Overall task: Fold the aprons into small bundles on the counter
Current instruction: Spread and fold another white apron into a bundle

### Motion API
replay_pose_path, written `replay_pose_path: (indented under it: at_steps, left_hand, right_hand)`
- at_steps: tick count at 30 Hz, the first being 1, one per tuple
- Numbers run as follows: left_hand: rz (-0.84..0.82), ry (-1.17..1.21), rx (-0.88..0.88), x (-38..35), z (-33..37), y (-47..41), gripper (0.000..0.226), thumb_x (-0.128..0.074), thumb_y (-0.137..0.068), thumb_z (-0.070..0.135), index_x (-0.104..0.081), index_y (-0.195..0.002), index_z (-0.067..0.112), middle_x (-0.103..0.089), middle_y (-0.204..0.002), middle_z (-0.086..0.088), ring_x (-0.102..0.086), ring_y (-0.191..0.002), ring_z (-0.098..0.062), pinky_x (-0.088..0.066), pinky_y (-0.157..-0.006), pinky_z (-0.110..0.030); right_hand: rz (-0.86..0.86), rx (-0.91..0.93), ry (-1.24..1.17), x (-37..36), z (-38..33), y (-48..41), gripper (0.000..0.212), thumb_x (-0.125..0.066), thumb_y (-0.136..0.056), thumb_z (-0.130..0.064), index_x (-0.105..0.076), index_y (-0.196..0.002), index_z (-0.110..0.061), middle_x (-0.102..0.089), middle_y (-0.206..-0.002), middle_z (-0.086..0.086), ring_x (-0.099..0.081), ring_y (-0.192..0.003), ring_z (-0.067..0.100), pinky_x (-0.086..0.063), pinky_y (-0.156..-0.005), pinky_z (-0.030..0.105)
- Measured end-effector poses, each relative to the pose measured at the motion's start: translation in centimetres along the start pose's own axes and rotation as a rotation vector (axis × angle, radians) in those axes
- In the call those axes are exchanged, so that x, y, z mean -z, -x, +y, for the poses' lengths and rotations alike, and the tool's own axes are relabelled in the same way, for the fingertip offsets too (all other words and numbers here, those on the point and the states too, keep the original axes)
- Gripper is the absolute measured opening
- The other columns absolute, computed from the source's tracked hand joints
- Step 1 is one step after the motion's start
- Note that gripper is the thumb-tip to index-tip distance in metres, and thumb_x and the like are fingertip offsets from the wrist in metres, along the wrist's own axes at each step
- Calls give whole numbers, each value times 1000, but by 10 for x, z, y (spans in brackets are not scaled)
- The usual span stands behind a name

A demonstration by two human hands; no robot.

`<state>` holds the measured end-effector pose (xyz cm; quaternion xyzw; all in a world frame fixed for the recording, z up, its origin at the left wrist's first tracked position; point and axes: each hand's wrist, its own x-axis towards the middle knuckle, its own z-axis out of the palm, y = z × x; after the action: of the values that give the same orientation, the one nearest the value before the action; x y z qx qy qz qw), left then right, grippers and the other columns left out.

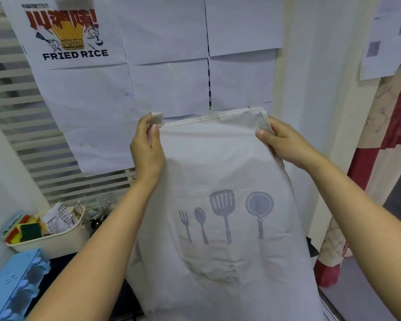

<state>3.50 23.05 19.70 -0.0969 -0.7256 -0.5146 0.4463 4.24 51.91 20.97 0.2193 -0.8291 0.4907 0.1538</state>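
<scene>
A pale grey apron (218, 163) with printed fork, spoon, spatula and pan hangs upright in front of me, held up by its top edge. My left hand (147, 149) pinches the top left corner, with a strap end showing above the thumb. My right hand (285, 142) pinches the top right corner. The apron's lower part drapes down over the dark counter (63, 260) and hides most of it.
A white basket (53, 242) with sponges and packets stands at the left, a blue plastic rack (12, 286) in front of it. Glass jars (102, 209) stand behind the basket. Paper sheets (167, 84) cover the wall. Red and cream cloth (366, 158) hangs at the right.
</scene>
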Motion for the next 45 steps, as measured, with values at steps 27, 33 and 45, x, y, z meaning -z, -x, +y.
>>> replay_pose_path:
  at_steps: [27,33,45]
  left_hand:
    - [-160,-636,387,-163,-306,41,74,-63,-83,20,-27,-144,-2,-27,-145,-25,-23,-135,-37,-20,-111,-52]
    - [-513,-625,269,-175,-306,128,71,-45,-91,39,-16,-150,14,-16,-157,-9,-14,-145,-28,-18,-116,-52]
    - [-1068,-394,961,-131,-355,116,119,-69,-65,71,-1,-153,27,1,-151,19,-4,-140,0,-13,-112,-21]
  right_hand:
    - [-498,-507,220,-204,338,-209,35,-50,-97,-33,-57,-122,-9,-60,-118,9,-53,-97,20,-38,-81,28]
    - [-585,-545,182,-221,371,-207,41,-48,-97,-42,-59,-118,-9,-64,-114,9,-53,-90,18,-41,-72,26]
    - [-1552,-802,-102,-159,381,-182,20,-61,-91,-10,-61,-106,-23,-71,-105,-12,-64,-102,7,-47,-96,22]
